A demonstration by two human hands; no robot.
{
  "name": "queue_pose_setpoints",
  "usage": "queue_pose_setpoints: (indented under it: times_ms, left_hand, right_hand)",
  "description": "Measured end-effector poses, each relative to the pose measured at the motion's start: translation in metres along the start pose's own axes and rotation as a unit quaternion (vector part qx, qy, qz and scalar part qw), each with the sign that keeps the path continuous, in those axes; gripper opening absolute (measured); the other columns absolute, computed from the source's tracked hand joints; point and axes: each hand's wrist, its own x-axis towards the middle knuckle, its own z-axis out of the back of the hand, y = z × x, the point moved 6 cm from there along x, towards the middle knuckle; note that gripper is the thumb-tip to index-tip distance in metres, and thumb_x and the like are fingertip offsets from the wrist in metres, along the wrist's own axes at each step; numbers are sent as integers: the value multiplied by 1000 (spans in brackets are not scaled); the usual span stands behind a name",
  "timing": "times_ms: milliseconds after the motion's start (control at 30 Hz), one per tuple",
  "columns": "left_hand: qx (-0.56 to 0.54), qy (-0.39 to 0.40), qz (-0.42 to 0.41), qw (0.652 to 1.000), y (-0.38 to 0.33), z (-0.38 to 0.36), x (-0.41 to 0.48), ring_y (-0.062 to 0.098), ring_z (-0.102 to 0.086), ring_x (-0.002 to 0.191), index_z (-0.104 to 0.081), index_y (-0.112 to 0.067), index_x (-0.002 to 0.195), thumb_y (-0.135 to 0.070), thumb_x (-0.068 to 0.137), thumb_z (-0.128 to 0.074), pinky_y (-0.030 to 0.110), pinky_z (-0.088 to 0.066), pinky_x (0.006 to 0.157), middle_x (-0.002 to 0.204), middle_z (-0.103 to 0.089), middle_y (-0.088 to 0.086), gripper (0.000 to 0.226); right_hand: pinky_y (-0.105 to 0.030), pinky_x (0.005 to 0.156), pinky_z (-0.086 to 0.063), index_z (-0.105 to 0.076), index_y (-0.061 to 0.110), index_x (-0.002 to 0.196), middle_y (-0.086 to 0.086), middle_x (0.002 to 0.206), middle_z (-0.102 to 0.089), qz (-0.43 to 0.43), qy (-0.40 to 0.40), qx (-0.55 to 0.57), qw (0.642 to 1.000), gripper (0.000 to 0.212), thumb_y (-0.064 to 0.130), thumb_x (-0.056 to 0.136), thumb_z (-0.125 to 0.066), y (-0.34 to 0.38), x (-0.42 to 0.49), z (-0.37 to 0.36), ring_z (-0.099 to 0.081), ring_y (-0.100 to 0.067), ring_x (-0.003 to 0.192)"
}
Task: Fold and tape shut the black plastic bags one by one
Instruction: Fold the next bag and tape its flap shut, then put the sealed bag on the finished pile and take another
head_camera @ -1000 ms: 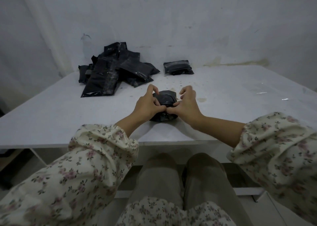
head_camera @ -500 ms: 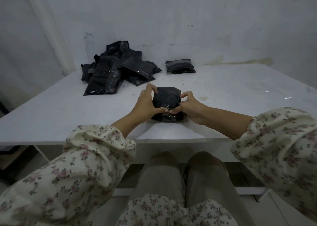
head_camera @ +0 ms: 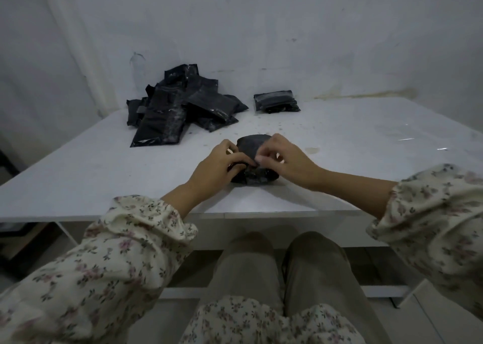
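A small folded black plastic bag (head_camera: pixel 251 147) lies on the white table (head_camera: pixel 104 176) near its front edge. My left hand (head_camera: pixel 218 167) grips the bag's left side, fingers curled over its top. My right hand (head_camera: pixel 283 158) pinches the bag's flap at the middle, thumb and forefinger together. Both hands hide much of the bag. A heap of black bags (head_camera: pixel 180 108) lies at the back left. One flat folded black bag (head_camera: pixel 276 102) sits apart at the back centre.
A grey wall stands right behind the table. Small clear tape scraps (head_camera: pixel 407 140) glint on the table's right side. My knees show below the table's front edge.
Both hands have closed in over the top of the bag, folding its flap toward me. The bag now looks flatter and more covered.
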Motion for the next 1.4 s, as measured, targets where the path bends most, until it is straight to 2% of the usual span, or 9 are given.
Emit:
queue_pose_setpoints:
  times_ms: [67,167,300,500,667,800,967,1200,1400]
  left_hand:
    - [45,-9,-19,999,-3,3,-2,19,-50,97,-72,-22,105,-15,92,-59,36,-49,64,110,-52,6,20]
    - [116,-7,-96,989,-11,1,-4,24,-52,104,-70,-17,106,-41,88,-49,29,-45,67,118,-57,9,37]
    - [176,11,-88,980,-14,-5,8,24,-54,109,-60,-12,114,-54,80,-65,32,-43,86,123,-57,7,54]
    - [-41,-107,141,983,1,22,42,21,-56,94,-53,-12,111,-30,86,-70,35,-46,79,105,-60,4,35]
    - [-365,-163,324,857,25,22,43,15,-57,98,-48,-11,116,-34,97,-54,18,-46,66,111,-57,2,31]
    - [-460,-140,394,783,46,0,40,22,-61,106,-51,-7,128,-43,99,-48,33,-53,81,122,-61,8,47]
    - [-530,-146,414,725,59,-10,53,30,-62,106,-54,-5,125,-39,102,-41,45,-55,85,122,-62,12,43]
    - [-559,-160,454,675,82,-19,102,34,-63,106,-49,1,132,-38,101,-44,43,-54,82,127,-60,18,50]
    - [-558,-88,464,682,92,-42,170,32,-61,106,-49,-2,133,-43,102,-38,35,-54,73,123,-60,16,53]
  right_hand:
    - [-26,84,-43,-67,18,98,-2,106,-50,70,58,-112,990,24,36,81,-73,2,-6,-8,-45,-17,99]
    - [-38,77,-52,-67,8,105,-12,108,-56,169,52,-235,956,38,20,72,-82,-2,-10,-10,-50,-29,98]
    - [-30,80,-45,-70,7,105,-12,100,-61,139,5,-158,978,32,9,74,-78,3,8,1,-53,-25,92]
    - [-21,81,-48,-56,18,118,5,101,-62,-60,-55,139,987,50,10,75,-80,6,56,34,-59,-6,95]
    - [-22,88,-42,-33,21,145,4,132,-43,-218,32,111,969,92,21,69,-85,-32,64,44,-46,-15,118]
    - [-39,89,-49,-48,22,132,1,125,-62,-276,28,285,918,76,27,67,-86,-54,56,33,-60,-20,110]
    - [-31,68,-58,-63,13,106,-5,105,-68,-302,-22,418,856,25,29,87,-67,-49,56,17,-66,-20,93]
    - [-32,73,-58,-64,4,97,-12,98,-67,-332,-177,592,713,18,12,83,-73,-64,79,6,-66,-24,88]
    - [-34,65,-56,-59,6,117,-12,116,-64,-358,-256,592,675,39,16,82,-74,-108,129,7,-65,-26,87]
